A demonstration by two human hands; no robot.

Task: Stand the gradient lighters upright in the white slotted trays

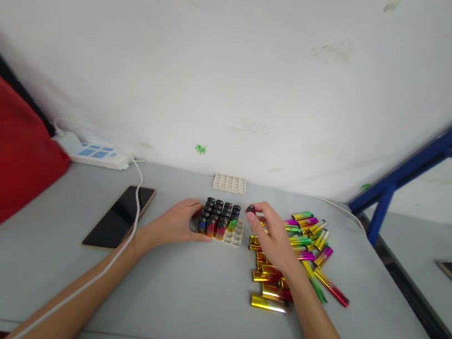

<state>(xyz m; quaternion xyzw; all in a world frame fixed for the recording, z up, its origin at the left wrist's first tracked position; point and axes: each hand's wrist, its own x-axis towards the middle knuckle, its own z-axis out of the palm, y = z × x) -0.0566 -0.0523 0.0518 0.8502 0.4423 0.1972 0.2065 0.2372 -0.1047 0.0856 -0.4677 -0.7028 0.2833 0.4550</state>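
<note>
A white holder tray [236, 239] with round-cornered slots stands in front of me, and rows of upright lighters [211, 226] with black tops and shiny coloured bodies fill much of it. Bare slots show at its right side. My left hand [180, 220] curves round the tray's left end, thumb along the front and fingers behind. Just right of the tray, my right hand [268, 232] pinches one black-topped lighter [251, 209]; the fingers hide most of its body. Beneath and beside that hand lies a loose pile of metallic lighters [276, 292] in gold, green, red and purple.
A second white slotted tray [229, 183] lies by the wall. To the left are a dark phone [118, 217], a white cable [137, 207] crossing my left forearm, a power strip [97, 155] and a red cloth [5, 155]. A blue metal frame [425, 155] rises at right.
</note>
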